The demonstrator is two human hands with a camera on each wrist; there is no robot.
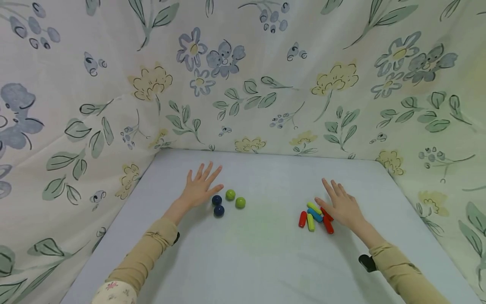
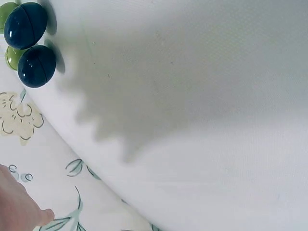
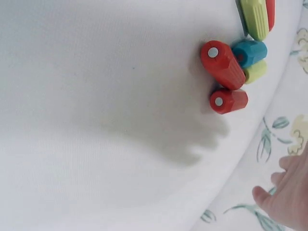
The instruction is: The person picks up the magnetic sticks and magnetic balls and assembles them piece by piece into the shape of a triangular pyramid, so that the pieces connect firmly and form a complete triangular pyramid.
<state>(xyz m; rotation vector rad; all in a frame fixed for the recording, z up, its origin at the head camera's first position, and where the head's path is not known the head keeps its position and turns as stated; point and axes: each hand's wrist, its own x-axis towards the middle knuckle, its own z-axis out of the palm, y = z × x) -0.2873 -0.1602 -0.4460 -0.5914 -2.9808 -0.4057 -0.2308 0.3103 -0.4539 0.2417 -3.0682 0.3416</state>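
Fingers spread, my left hand (image 1: 200, 189) hovers over the table beside two glossy dark blue balls (image 1: 218, 210), their seams visible in the left wrist view. Two green balls (image 1: 240, 202) lie just right of the blue ones, and the group sits close together. My right hand (image 1: 344, 211), fingers extended, is held above the right edge of a cluster of short ribbed rods. This cluster has red rods (image 3: 224, 66), yellow-green rods (image 1: 311, 222) and a blue rod (image 3: 250, 53). Pale round discs show on the ends of two red rods. Neither hand holds anything.
Everything lies on a white table (image 1: 265, 261). A floral cloth (image 1: 247, 114) hangs behind the table and along both its sides. Dark wrist devices (image 1: 367, 263) show at the sleeve cuffs. Shadows of the hands fall on the tabletop.
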